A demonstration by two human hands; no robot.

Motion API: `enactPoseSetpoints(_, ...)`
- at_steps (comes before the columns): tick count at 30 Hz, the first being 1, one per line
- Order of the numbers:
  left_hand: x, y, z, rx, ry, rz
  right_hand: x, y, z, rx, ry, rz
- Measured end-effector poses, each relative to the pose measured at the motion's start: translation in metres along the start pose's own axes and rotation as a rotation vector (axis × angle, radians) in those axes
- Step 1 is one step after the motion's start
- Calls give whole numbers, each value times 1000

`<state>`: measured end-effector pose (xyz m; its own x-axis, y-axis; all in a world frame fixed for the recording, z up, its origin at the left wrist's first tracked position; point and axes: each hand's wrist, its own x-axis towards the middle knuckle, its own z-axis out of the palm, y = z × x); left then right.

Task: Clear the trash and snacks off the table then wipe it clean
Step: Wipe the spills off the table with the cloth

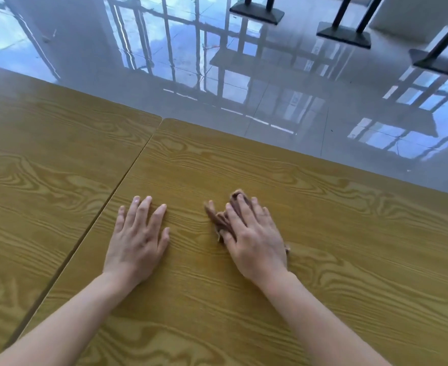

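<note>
Table: wood-grain, second table abutting on left | left hand: flat, fingers spread, holding nothing | right hand: pressing crumpled brown cloth onto table, just right of left hand

two hands, one cloth, two tables, three stand bases.

Beyond the far edge lies a glossy grey tiled floor that mirrors window frames and sky. Three dark metal furniture bases stand on it near the upper right corner.
</note>
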<state>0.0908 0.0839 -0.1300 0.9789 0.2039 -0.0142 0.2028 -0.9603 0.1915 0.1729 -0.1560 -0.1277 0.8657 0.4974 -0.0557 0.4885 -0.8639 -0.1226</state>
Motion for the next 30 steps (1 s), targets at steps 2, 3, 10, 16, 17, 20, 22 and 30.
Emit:
enactPoseSetpoints(2,-11,14,1,-74,-20,-32,-41,8,4,7,-31,-158)
enactPoseSetpoints(3,-20,23,3,-95,-21,-10,-56,28,2,9,-43,-174)
enactPoseSetpoints(10,-65,112,29,-7,-62,164,-100,205,-28,7,20,498)
enactPoseSetpoints(16,-69,141,32,26,-75,214,-117,139,-12,-36,89,554)
enactPoseSetpoints(17,-69,141,31,5,-70,211,-121,118,-7,-37,98,503)
enactPoseSetpoints(20,-70,138,25,-276,-8,184,-114,58,2,16,91,298)
enactPoseSetpoints(22,-69,133,18,-558,38,100,-95,27,2,75,52,14)
enactPoseSetpoints(30,-81,106,8,-452,77,234,-102,64,-28,282,107,-173)
